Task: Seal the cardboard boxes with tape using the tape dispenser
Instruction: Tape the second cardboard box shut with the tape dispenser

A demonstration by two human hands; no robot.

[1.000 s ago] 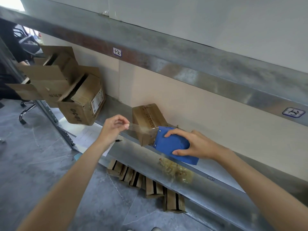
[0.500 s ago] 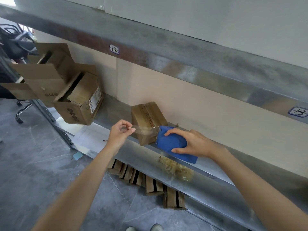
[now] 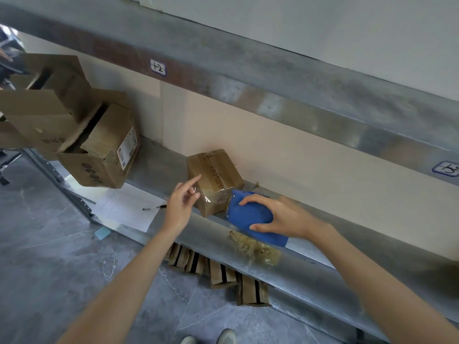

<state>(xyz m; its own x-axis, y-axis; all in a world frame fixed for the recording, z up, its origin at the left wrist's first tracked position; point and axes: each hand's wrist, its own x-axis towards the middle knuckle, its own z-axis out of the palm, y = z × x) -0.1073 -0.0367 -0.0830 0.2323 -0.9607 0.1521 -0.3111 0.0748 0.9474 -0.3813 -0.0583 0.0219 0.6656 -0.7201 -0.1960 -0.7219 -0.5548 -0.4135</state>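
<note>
Tape dispenser (image 3: pixel 250 216), blue: held in my right hand (image 3: pixel 280 217). That grip is closed on it, fingers curled over the upper edge and thumb under the lower edge. The dispenser's front end sits against the lower right corner of the small cardboard box (image 3: pixel 213 180). This box stands tilted on the metal shelf (image 3: pixel 323 274), close to the back wall. Clear tape (image 3: pixel 211 198) lies glossy over the near corner of the box.

My left hand (image 3: pixel 182 203) is just left of the box with its grip open and holding nothing. The index finger is stretched toward the box face; I cannot tell whether it touches.

A crumpled wad of used tape (image 3: pixel 253 247) lies on the shelf edge below the dispenser. Further left on the shelf are a sheet of paper (image 3: pixel 129 209) with a pen (image 3: pixel 154 208) on it, and a pile of open boxes (image 3: pixel 104 155). Flattened cartons (image 3: pixel 221 274) lean on the floor under the shelf.
</note>
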